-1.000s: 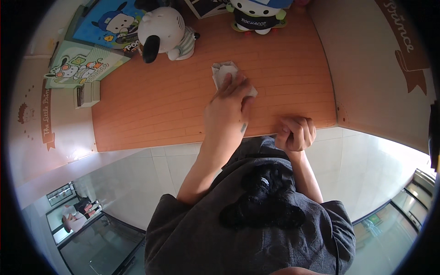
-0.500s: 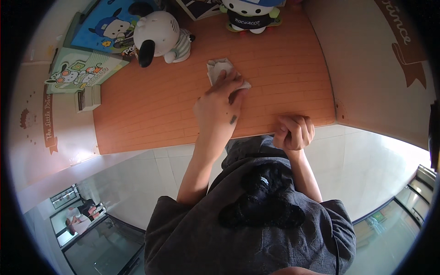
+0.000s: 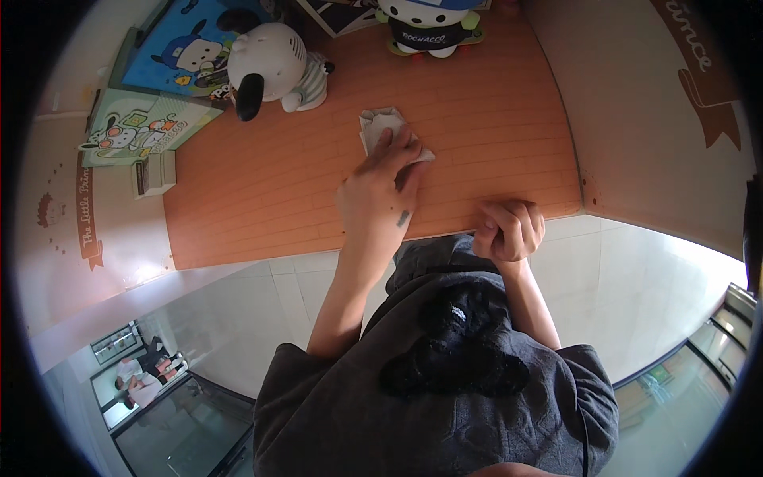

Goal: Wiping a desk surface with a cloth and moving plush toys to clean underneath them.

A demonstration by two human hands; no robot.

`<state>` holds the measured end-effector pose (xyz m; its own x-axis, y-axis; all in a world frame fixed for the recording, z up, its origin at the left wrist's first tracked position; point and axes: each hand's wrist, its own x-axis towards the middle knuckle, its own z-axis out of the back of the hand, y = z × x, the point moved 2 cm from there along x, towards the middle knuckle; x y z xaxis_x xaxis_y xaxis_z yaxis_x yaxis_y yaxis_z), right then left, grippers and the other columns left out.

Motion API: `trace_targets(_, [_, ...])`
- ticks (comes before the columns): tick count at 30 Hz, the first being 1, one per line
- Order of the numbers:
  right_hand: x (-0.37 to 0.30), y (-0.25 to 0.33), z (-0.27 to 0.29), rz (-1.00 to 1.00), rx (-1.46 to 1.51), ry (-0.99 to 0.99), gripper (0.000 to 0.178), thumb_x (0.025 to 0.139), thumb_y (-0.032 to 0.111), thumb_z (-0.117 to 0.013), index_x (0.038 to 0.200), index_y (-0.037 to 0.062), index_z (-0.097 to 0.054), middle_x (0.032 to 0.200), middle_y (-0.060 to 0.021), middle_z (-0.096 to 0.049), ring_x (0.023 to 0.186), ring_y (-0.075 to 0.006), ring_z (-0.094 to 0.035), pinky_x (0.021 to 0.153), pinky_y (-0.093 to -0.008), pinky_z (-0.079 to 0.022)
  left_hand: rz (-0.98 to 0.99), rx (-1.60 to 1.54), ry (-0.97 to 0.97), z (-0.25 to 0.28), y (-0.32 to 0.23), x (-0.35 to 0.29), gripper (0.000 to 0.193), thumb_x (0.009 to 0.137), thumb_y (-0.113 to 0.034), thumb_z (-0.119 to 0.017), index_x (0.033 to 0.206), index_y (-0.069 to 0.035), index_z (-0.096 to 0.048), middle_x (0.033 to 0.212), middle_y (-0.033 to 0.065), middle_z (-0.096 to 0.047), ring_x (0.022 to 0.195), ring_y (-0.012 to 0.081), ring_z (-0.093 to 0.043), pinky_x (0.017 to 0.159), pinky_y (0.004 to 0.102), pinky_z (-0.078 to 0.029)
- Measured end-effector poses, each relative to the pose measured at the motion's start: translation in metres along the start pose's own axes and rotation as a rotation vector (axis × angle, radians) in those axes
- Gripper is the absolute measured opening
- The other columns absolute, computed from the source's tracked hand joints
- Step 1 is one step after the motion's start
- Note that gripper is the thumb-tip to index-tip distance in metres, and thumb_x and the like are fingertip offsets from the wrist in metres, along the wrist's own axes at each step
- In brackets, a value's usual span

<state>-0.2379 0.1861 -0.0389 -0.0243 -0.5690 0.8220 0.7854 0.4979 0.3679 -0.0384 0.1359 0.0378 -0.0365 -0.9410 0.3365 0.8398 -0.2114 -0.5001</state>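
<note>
My left hand (image 3: pixel 380 181) presses down on a folded white tissue (image 3: pixel 377 126), its fingers bent over the near part. The tissue lies against the wood-look shelf board (image 3: pixel 270 199), and its far edge sticks out past my fingertips. At the front edge of the board, to the right, rests my right hand (image 3: pixel 513 230). Its fingers are loosely curled in, and I see nothing in them.
A white dog figurine (image 3: pixel 270 63) with black ears stands at the back left. Beside it lean a blue picture panel (image 3: pixel 175 56) and a green one (image 3: pixel 147 127). Another figurine (image 3: pixel 433 33) stands at the back. Side walls (image 3: pixel 636 119) bound the board.
My left hand and the tissue stay almost in place. The right index finger reaches out slightly more. The whole view has shifted a little.
</note>
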Motion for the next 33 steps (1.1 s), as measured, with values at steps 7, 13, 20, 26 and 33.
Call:
trace_targets(7, [-0.003, -0.001, -0.001, 0.009, 0.008, -0.011, 0.018, 0.085, 0.012, -0.064, 0.095, 0.014, -0.079, 0.082, -0.0017, -0.072, 0.071, -0.0214, -0.06, 0.07, -0.0333, -0.052, 0.054, -0.053, 0.029, -0.008, 0.006, 0.029, 0.016, 0.094, -0.014, -0.08, 0.109, -0.011, -0.083, 0.129, 0.0006, -0.083, 0.105, 0.0304, -0.082, 0.075, 0.0396, -0.06])
trace_targets(13, [-0.002, -0.001, 0.0, -0.011, -0.008, 0.022, 0.019, 0.085, 0.012, -0.063, 0.095, 0.0137, -0.079, 0.083, -0.002, -0.072, 0.071, -0.0215, -0.061, 0.07, -0.0335, -0.052, 0.032, -0.05, 0.098, -0.001, -0.003, 0.006, 0.016, 0.093, -0.014, -0.078, 0.109, -0.013, -0.082, 0.127, -0.002, -0.083, 0.097, 0.0327, -0.081, 0.073, 0.0421, -0.059])
trace_targets(20, [-0.001, 0.0, -0.001, 0.002, 0.011, -0.007, 0.02, 0.083, 0.012, -0.064, 0.095, 0.0149, -0.079, 0.083, -0.0003, -0.072, 0.07, -0.0201, -0.06, 0.069, -0.0322, -0.051, 0.003, -0.02, 0.08, -0.001, 0.001, 0.019, 0.02, 0.093, -0.022, -0.086, 0.107, -0.009, -0.086, 0.117, 0.0028, -0.086, 0.1, 0.0264, -0.083, 0.07, 0.0367, -0.058])
trace_targets(26, [-0.001, -0.001, -0.001, 0.002, -0.009, -0.025, 0.02, 0.082, 0.013, -0.065, 0.095, 0.0167, -0.079, 0.081, 0.0015, -0.071, 0.069, -0.0191, -0.058, 0.068, -0.0311, -0.051, 0.041, 0.053, 0.081, -0.003, -0.008, 0.027, 0.021, 0.093, -0.027, -0.086, 0.106, -0.011, -0.086, 0.112, 0.003, -0.086, 0.081, 0.0279, -0.08, 0.067, 0.0388, -0.057])
trace_targets(33, [-0.005, 0.001, -0.001, -0.008, -0.031, -0.006, 0.018, 0.086, 0.013, -0.062, 0.094, 0.0154, -0.078, 0.083, -0.0007, -0.073, 0.071, -0.0213, -0.06, 0.071, -0.034, -0.053, 0.076, 0.044, 0.136, 0.0, -0.001, 0.008, 0.021, 0.094, -0.031, -0.084, 0.105, -0.013, -0.087, 0.106, 0.0037, -0.086, 0.068, 0.03, -0.074, 0.064, 0.0391, -0.056])
